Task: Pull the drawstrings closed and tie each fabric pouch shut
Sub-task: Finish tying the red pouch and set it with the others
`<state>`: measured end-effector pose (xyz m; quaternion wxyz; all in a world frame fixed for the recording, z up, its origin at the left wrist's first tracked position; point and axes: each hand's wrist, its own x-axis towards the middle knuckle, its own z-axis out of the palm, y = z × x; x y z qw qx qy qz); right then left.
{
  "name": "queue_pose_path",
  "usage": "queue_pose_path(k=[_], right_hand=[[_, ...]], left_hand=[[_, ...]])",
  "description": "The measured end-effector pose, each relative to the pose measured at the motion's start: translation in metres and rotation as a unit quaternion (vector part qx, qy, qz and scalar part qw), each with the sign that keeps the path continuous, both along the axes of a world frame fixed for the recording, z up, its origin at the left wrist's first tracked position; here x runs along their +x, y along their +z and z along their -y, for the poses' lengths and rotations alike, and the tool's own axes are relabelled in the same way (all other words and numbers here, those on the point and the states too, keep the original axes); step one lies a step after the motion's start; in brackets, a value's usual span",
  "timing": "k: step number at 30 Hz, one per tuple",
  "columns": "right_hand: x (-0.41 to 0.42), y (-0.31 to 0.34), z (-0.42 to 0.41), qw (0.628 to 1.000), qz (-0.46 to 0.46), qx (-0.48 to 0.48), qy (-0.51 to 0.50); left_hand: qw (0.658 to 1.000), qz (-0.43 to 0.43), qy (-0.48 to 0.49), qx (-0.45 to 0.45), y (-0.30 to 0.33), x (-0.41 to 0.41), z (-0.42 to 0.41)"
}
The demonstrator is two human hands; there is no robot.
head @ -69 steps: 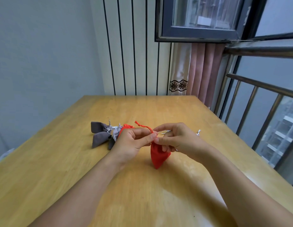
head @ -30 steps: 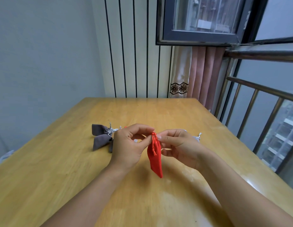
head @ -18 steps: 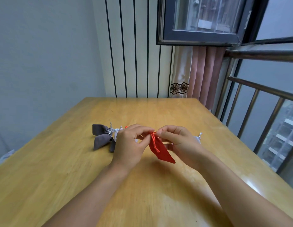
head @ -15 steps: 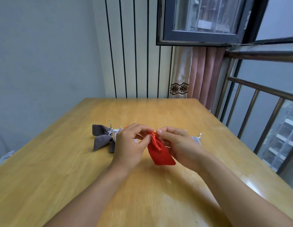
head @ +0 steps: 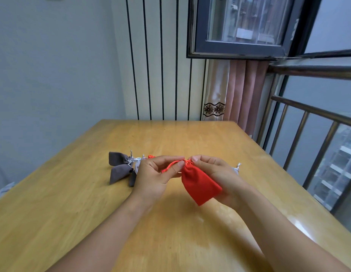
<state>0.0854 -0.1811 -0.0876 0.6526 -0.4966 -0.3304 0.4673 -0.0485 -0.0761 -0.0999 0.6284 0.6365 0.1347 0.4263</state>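
Observation:
A red fabric pouch [head: 200, 183] hangs just above the wooden table [head: 72, 203], its gathered neck pointing up and left, its body slanting down to the right. My right hand [head: 215, 173] pinches the neck of the red pouch between thumb and forefinger. My left hand [head: 157, 173] pinches the orange-red drawstring [head: 169, 166] that runs out leftward from the neck. Behind my left hand lie grey pouches [head: 119, 167] with silver drawstrings, their necks gathered. Another red pouch [head: 151, 156] peeks out behind my left fingers, mostly hidden.
A light grey pouch with a silver cord [head: 238, 167] lies behind my right hand, mostly hidden. A metal railing [head: 308, 138] runs along the table's right side. A curtain [head: 235, 91] and a striped wall stand beyond the far edge.
The red pouch hung straight down a second ago; it now slants toward my right palm. My left hand has drawn the drawstring out to the left of the neck.

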Motion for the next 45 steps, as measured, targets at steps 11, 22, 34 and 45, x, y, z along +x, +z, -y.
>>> queue_pose_path(k=[11, 22, 34, 45], right_hand=[[0.007, -0.002, -0.006, 0.989, 0.114, 0.003, -0.094], [0.005, -0.001, -0.001, 0.996, 0.08, -0.016, 0.028], [0.011, 0.009, 0.007, 0.925, 0.372, -0.07, -0.037], [-0.017, 0.01, -0.003, 0.968, -0.224, 0.111, 0.015]], left_hand=[[0.984, 0.028, -0.032, -0.17, 0.001, 0.003, -0.006], [0.993, 0.021, -0.009, -0.12, -0.001, 0.001, -0.007], [0.972, 0.078, 0.057, -0.212, 0.006, -0.002, -0.013], [0.913, 0.057, -0.133, -0.381, 0.005, -0.003, -0.014]])
